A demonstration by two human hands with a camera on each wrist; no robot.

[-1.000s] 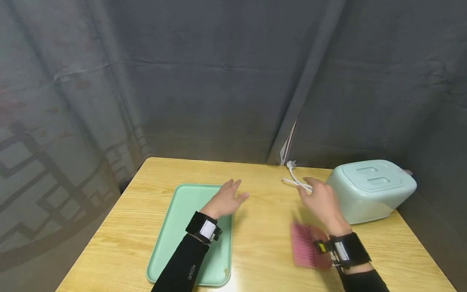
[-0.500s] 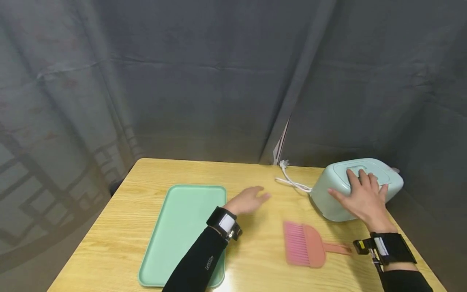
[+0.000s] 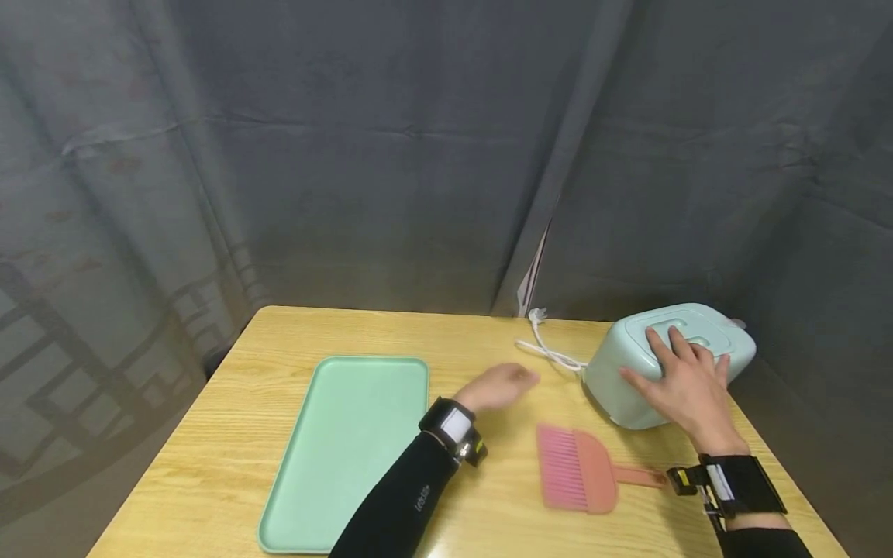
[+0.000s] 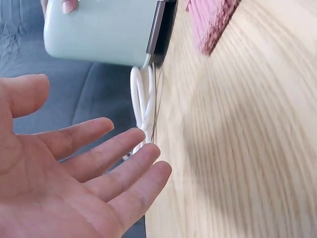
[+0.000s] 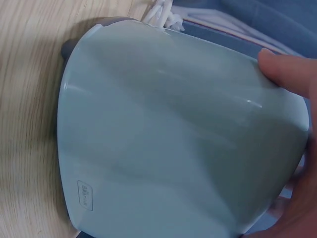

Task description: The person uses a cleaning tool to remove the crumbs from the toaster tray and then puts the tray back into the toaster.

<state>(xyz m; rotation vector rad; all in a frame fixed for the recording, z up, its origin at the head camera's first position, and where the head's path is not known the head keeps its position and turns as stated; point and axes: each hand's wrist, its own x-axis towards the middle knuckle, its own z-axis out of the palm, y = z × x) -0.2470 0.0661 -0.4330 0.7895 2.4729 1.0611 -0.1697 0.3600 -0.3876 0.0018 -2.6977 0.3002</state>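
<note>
A mint-green toaster (image 3: 628, 380) with a lidded top stands at the table's right side, its white cord (image 3: 558, 358) bundled at its left end. My right hand (image 3: 691, 387) grips the toaster from above. Its fingers lie over the lid while the thumb reaches down the side; in the right wrist view the thumb rests against the shell (image 5: 163, 124). To the left of the toaster, my left hand (image 3: 498, 386) is in the air above the table. In the left wrist view its fingers are loosely extended, palm visible, holding nothing, with the cord behind them.
A pink brush (image 3: 589, 473) with a short handle lies in front of the toaster, its handle end close to my right wrist. A green tray (image 3: 342, 457) lies on the left of the wooden table (image 3: 209, 457). Grey curtains (image 3: 391, 194) hang behind.
My right hand has moved right from above the brush onto the toaster. The left hand has moved right, away from the tray, toward the toaster. Tray and brush appear to stay put.
</note>
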